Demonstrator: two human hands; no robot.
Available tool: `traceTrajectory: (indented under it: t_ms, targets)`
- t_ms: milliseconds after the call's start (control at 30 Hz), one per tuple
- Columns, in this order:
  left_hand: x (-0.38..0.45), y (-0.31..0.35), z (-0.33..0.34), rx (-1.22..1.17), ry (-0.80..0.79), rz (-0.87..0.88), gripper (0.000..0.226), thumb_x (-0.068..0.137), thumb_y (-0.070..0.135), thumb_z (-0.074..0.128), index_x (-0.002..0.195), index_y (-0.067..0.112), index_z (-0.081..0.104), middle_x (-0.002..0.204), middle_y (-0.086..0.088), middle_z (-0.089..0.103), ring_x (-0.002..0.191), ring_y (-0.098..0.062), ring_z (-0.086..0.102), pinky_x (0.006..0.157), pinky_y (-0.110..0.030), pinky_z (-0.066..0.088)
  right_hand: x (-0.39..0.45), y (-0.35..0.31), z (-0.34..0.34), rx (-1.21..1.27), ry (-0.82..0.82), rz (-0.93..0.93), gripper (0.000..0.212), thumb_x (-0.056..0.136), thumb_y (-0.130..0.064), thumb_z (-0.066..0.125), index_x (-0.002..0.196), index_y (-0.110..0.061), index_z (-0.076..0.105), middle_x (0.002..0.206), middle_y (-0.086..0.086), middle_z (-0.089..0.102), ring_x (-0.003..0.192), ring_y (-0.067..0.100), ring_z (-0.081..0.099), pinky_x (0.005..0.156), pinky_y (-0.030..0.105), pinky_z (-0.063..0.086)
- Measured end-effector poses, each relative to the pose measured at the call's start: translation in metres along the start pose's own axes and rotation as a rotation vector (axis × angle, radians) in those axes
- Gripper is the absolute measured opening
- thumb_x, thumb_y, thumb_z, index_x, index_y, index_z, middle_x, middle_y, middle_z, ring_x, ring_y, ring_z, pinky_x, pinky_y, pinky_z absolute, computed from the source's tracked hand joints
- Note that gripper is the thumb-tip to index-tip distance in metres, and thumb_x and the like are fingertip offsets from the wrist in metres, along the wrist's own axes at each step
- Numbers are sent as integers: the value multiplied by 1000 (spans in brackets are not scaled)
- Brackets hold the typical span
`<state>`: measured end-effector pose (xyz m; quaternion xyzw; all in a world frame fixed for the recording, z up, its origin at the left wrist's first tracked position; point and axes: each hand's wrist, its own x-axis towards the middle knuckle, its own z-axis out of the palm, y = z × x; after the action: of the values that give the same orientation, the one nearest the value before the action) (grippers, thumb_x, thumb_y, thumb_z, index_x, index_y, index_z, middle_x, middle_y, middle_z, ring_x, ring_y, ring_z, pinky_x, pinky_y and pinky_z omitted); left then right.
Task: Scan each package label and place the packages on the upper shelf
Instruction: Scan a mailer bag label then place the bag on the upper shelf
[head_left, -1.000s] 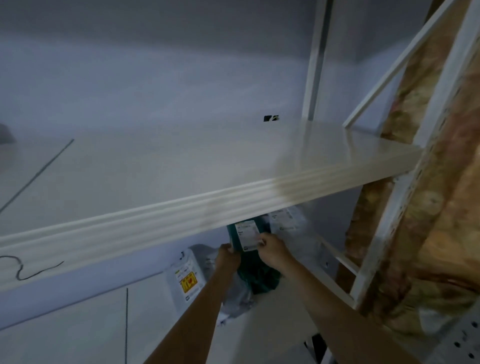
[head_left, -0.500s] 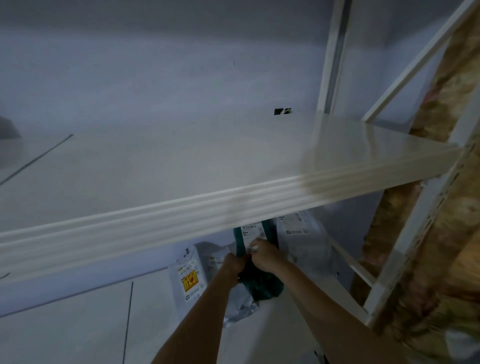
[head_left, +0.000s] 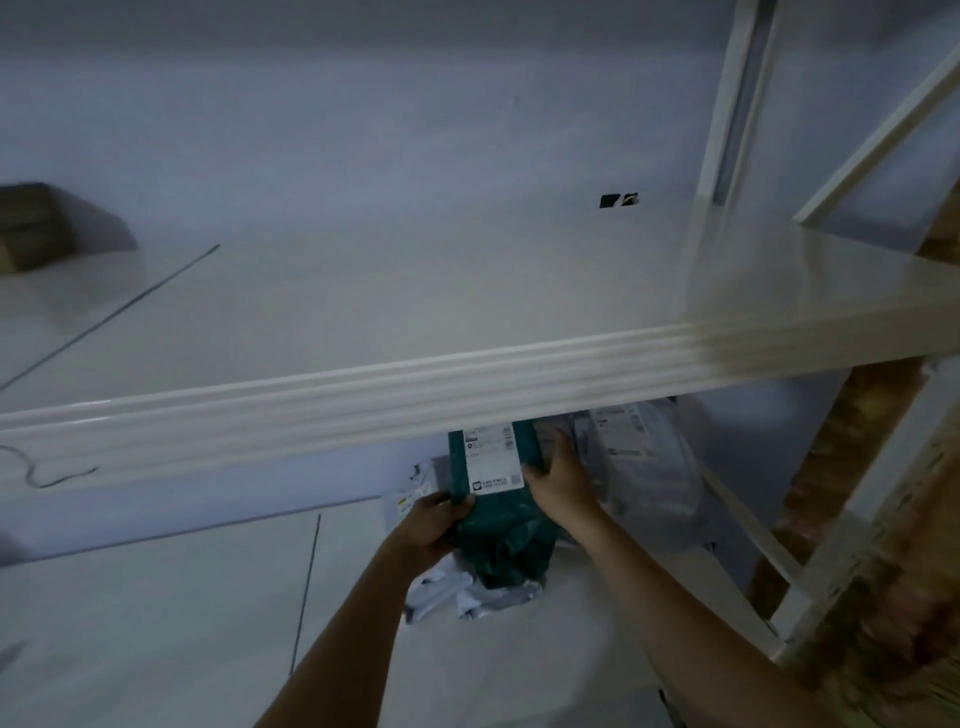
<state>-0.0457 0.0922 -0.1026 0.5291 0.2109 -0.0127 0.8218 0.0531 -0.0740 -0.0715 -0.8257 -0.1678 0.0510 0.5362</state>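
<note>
A teal plastic package (head_left: 506, 540) with a white label (head_left: 493, 460) stands upright on the lower shelf, its top hidden behind the upper shelf's front edge. My left hand (head_left: 434, 525) grips its left edge near the label's bottom corner. My right hand (head_left: 558, 480) holds its right edge, fingers reaching up along the side. The white upper shelf (head_left: 395, 306) spreads across the middle of the view.
Grey mailer bags (head_left: 644, 478) lean behind and right of the teal package, with more white bags (head_left: 457, 597) under it. A brown box (head_left: 31, 223) sits at the upper shelf's far left. White uprights and a diagonal brace (head_left: 753, 525) frame the right side.
The teal package has come up and nearer, its label now facing me more fully. My left hand shifted to its lower left edge and my right hand to its right side.
</note>
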Motion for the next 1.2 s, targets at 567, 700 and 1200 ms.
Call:
traceTrajectory:
  t_ms: [567,700,1200]
  targets:
    - [-148,0,-158,76,150,-30,74,75,31,85,136,11,48,125,-16,66,113,-34,66,95,-51,54,-90,-39,155,615,-794,452,53,79,-20,85,127,-18,63,116,7,75,104,25,73,83,38,61]
    - [-196,7,-213,47,203,-7,74,75,29,84,137,9,48,126,-16,65,113,-35,66,96,-51,54,-124,-72,209,586,-820,456,50,78,-21,86,123,-16,64,110,7,77,98,24,75,74,34,61]
    - [-332,9,-431,157,562,25,34,94,28,63,124,13,62,111,-10,68,99,-27,68,76,-34,59,-236,-167,424,501,-747,472,50,80,-7,81,127,-8,63,115,14,74,100,31,73,82,39,61]
